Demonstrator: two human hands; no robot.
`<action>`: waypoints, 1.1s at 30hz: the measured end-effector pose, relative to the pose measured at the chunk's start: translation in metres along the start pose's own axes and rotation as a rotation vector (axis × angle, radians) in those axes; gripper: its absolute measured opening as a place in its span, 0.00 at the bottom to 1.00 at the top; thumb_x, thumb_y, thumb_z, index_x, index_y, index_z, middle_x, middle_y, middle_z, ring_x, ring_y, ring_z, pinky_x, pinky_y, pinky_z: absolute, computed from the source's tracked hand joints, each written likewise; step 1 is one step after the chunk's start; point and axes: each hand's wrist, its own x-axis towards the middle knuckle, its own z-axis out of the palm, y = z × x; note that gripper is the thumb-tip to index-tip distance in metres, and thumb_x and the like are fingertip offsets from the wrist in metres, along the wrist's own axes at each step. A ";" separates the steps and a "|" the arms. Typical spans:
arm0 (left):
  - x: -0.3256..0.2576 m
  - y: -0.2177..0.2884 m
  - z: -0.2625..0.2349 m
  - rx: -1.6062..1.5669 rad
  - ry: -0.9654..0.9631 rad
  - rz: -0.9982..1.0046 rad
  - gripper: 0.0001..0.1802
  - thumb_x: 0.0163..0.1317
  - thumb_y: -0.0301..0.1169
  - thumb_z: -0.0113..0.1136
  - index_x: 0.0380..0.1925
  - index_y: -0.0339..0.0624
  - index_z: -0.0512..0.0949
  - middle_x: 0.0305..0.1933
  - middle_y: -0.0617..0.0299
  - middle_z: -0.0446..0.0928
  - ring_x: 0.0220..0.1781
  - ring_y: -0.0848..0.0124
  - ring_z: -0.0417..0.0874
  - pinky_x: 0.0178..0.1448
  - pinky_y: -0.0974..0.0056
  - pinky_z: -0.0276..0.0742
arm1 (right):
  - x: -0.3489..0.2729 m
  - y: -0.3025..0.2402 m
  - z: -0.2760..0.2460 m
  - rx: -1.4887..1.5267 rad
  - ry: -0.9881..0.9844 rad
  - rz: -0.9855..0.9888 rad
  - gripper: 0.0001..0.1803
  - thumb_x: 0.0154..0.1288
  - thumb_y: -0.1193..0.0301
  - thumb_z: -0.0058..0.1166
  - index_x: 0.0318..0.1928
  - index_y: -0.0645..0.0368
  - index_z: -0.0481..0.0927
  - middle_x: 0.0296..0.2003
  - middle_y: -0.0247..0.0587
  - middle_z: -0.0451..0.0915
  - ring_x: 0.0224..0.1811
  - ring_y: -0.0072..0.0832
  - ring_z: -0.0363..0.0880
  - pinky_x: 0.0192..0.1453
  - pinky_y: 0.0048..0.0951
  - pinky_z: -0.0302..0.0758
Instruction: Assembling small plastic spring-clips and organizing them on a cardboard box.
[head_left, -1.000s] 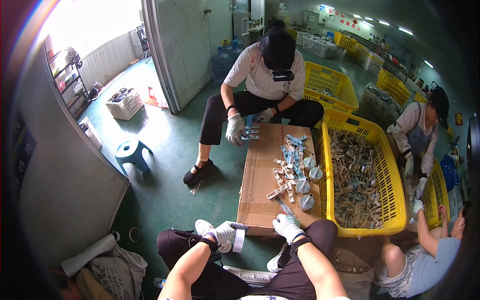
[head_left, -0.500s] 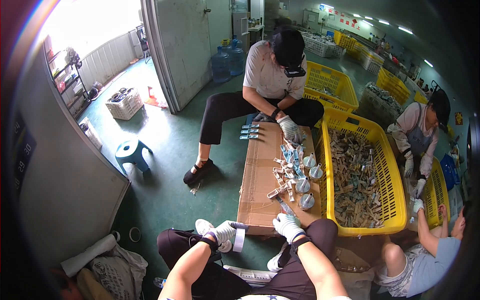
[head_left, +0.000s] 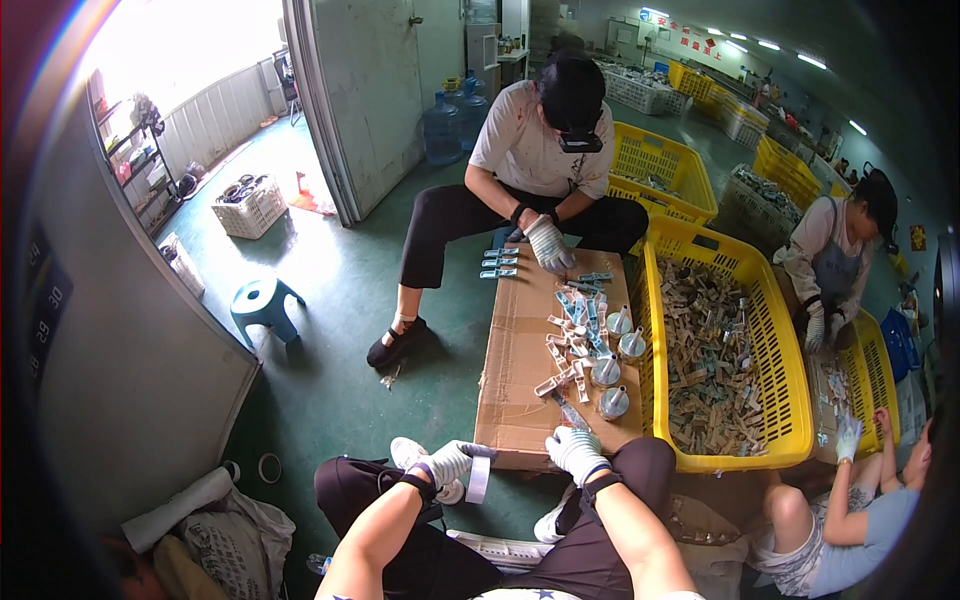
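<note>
My left hand, in a striped knit glove, is closed on a flat pale white strip that hangs beside the near left corner of the cardboard. At the near edge, my right hand, gloved alike, is closed with its fingertips against a narrow, clear bluish piece. I cannot make out what is inside its fingers. Beyond it lie several white clips and light blue clips. Several round clear pieces with stems stand along the right side.
Across the cardboard sits a co-worker with gloved hands over its far end, near three blue clips. A yellow crate full of clips adjoins on the right. Two people work beyond it. A blue stool stands left.
The co-worker opposite has drawn the gloved hand back left from the clips, uncovering a blue-grey clip. At right, the two people's hands have moved apart. My hands have not visibly moved.
</note>
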 end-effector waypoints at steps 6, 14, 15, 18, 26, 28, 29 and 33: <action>0.001 -0.002 -0.001 0.005 0.011 0.008 0.16 0.60 0.16 0.57 0.46 0.41 0.83 0.45 0.65 0.83 0.46 0.76 0.80 0.54 0.70 0.75 | -0.002 -0.002 -0.002 -0.015 0.016 -0.022 0.20 0.65 0.54 0.44 0.41 0.53 0.81 0.40 0.48 0.83 0.44 0.46 0.82 0.51 0.46 0.75; 0.008 -0.013 -0.005 -0.046 -0.008 0.025 0.16 0.60 0.15 0.56 0.46 0.41 0.83 0.45 0.64 0.83 0.46 0.75 0.80 0.54 0.69 0.75 | 0.001 0.000 0.002 -0.014 0.004 -0.025 0.20 0.65 0.54 0.43 0.42 0.53 0.81 0.40 0.48 0.83 0.45 0.45 0.81 0.52 0.46 0.74; 0.009 -0.012 -0.004 -0.050 -0.003 0.018 0.16 0.59 0.15 0.56 0.46 0.41 0.83 0.45 0.64 0.83 0.46 0.75 0.80 0.54 0.69 0.75 | 0.001 0.001 0.003 -0.020 0.011 -0.021 0.19 0.65 0.54 0.43 0.42 0.52 0.81 0.40 0.47 0.83 0.45 0.45 0.81 0.53 0.46 0.74; 0.007 -0.009 -0.002 -0.052 0.004 0.005 0.17 0.59 0.15 0.56 0.46 0.41 0.83 0.45 0.64 0.83 0.46 0.74 0.80 0.54 0.69 0.75 | 0.001 0.003 0.003 -0.024 0.022 -0.017 0.19 0.65 0.54 0.43 0.42 0.52 0.81 0.40 0.46 0.83 0.44 0.45 0.82 0.53 0.45 0.74; 0.008 -0.012 -0.005 -0.096 -0.009 -0.010 0.20 0.57 0.12 0.54 0.47 0.40 0.83 0.45 0.64 0.83 0.46 0.74 0.80 0.53 0.69 0.75 | -0.002 -0.001 -0.001 -0.022 0.010 -0.010 0.19 0.64 0.54 0.44 0.42 0.51 0.82 0.40 0.46 0.83 0.45 0.43 0.82 0.53 0.45 0.74; 0.012 -0.018 -0.008 -0.099 -0.026 0.035 0.20 0.57 0.12 0.54 0.47 0.41 0.83 0.45 0.64 0.83 0.46 0.75 0.80 0.53 0.70 0.75 | -0.003 -0.002 -0.002 -0.023 0.017 -0.024 0.19 0.64 0.54 0.44 0.42 0.51 0.81 0.40 0.46 0.83 0.44 0.44 0.82 0.53 0.44 0.74; 0.014 -0.022 -0.009 -0.100 -0.025 0.035 0.20 0.57 0.12 0.54 0.47 0.41 0.83 0.45 0.64 0.83 0.46 0.75 0.80 0.53 0.70 0.75 | -0.003 -0.002 -0.002 -0.023 0.017 -0.025 0.19 0.64 0.54 0.44 0.42 0.51 0.81 0.40 0.46 0.83 0.44 0.44 0.82 0.53 0.44 0.74; 0.020 -0.027 -0.010 -0.088 -0.025 0.052 0.20 0.56 0.12 0.54 0.47 0.40 0.83 0.44 0.65 0.83 0.45 0.75 0.80 0.53 0.70 0.75 | -0.003 -0.001 -0.001 -0.025 0.022 -0.015 0.19 0.64 0.54 0.44 0.41 0.51 0.82 0.40 0.46 0.83 0.44 0.44 0.82 0.52 0.44 0.75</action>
